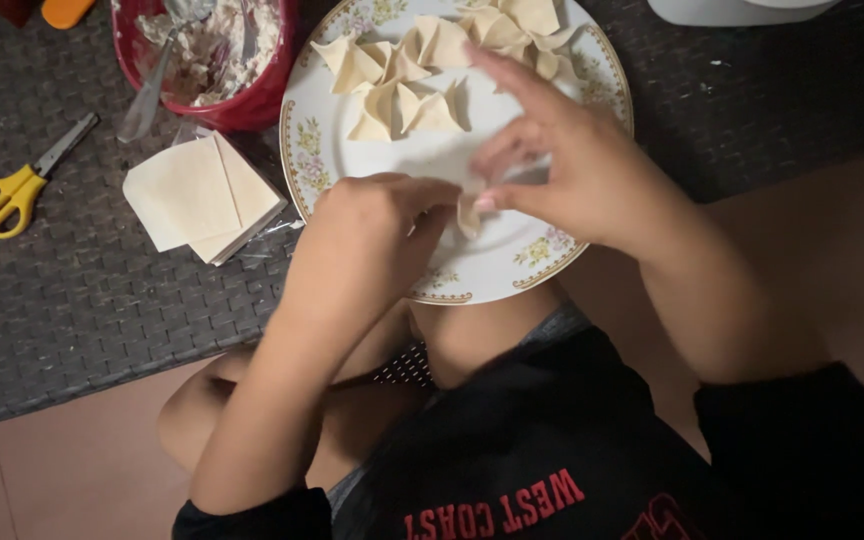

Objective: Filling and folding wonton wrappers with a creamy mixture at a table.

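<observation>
Between the two hands, at the middle of the frame, sits one small wrapper [468,213], pale and partly folded, just above the lower part of the plate [304,140]. Its long axis runs about upright in the picture, though most of it is hidden by the fingers, so I cannot be sure of its shape. The left hand [367,235] comes from the lower left and pinches the wrapper's left side with bent fingers; the right hand [562,165] comes from the right and pinches its top with thumb and one finger, the other fingers spread toward the upper part of the frame. Both hands touch it; neither is clearly nearer.

On the upper part of the same plate lie the folded dumplings [422,75], about seven or eight, close together. Left of the plate is one stack of flat wrappers [197,195]. At the upper left stands one red bowl [262,95] of filling with one spoon [147,95] in it. At the far left lies one pair of yellow scissors [12,192] on the dark woven mat [82,300].
</observation>
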